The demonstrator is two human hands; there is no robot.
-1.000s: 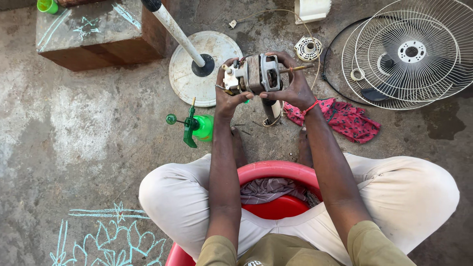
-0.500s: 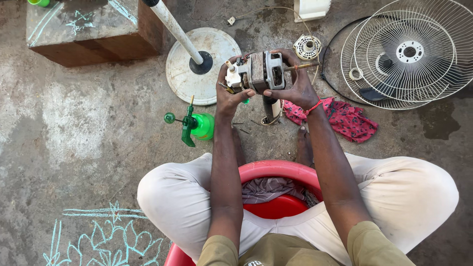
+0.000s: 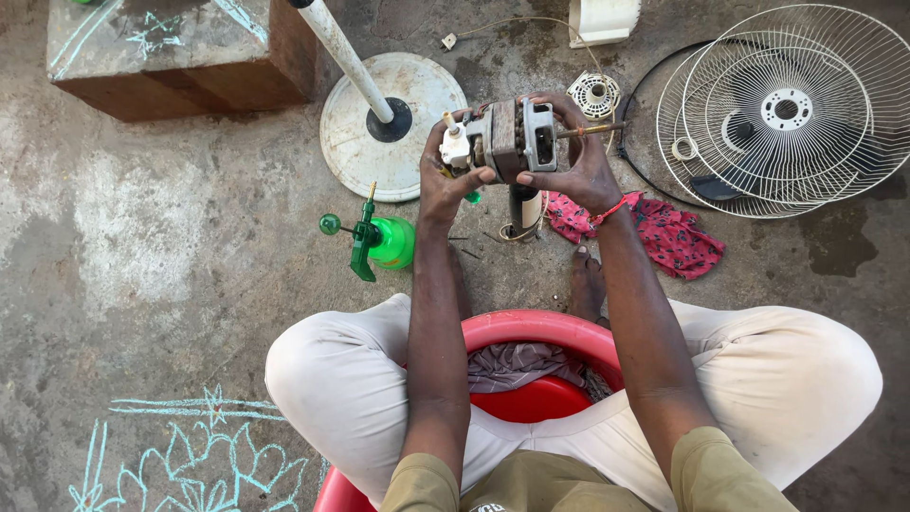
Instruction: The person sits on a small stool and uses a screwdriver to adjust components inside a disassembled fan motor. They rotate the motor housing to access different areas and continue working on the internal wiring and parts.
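Note:
Both hands hold a grey fan motor (image 3: 517, 138) up in front of me, its shaft pointing right. My left hand (image 3: 445, 180) grips its left end, where a white gearbox part sits. My right hand (image 3: 578, 161) wraps around the motor's right side and top. Below the motor, on the concrete floor, stands a short cylinder piece (image 3: 523, 210) with wires.
A white round fan base (image 3: 365, 156) with its pole lies ahead. Wire fan guards (image 3: 787, 104) lie at the right, a red patterned cloth (image 3: 668, 232) near them. A green spray bottle (image 3: 379, 242) lies left, a brick block (image 3: 180, 52) at the far left. I sit on a red stool (image 3: 531, 332).
The motor has been turned a little in my hands and shifted slightly; both hands keep their hold on it.

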